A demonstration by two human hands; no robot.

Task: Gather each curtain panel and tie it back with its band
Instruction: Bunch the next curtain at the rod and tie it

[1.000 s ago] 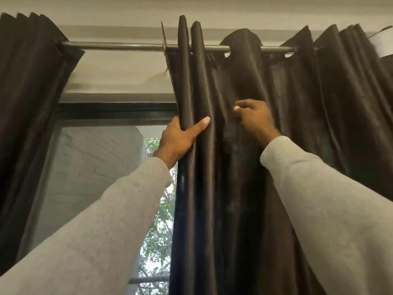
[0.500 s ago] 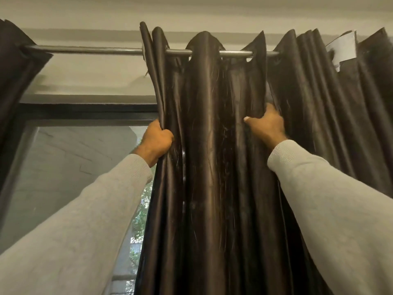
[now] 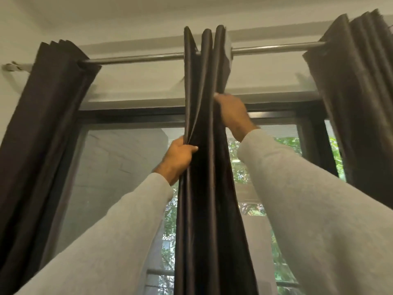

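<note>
Three dark curtain panels hang from one metal rod (image 3: 136, 58) above the window (image 3: 119, 167), and we are working on the middle panel (image 3: 208, 188). It is bunched into a narrow bundle of folds at the middle of the rod, its long axis running straight down from the rod and out of view at the bottom. The folds stand upright, their top edges poking up above the rod.

Our left hand (image 3: 178, 158) sits below the rod on the left edge of the middle panel, its grip closed around the outer folds, thumb across the front. Our right hand (image 3: 231, 111) is higher, closer to the rod, on the panel's right edge; it is blurred, and its fingers go behind the cloth, so we cannot tell how tight that grip is. Both grey sleeves (image 3: 319, 209) reach up from the bottom corners.

To either side of the middle panel the rod is bare, leaving open room along it in both directions. The left panel (image 3: 42, 135) is gathered at the left end of the rod, near the wall bracket (image 3: 12, 67), and the right panel (image 3: 361, 92) is gathered at the right end. Both stand well apart from the middle panel. Between them we see open window glass, with a pale wall (image 3: 119, 158) outside to the left of the middle panel and green leaves (image 3: 285, 145) to its right. The black window frame (image 3: 131, 113) runs just below the rod.
</note>
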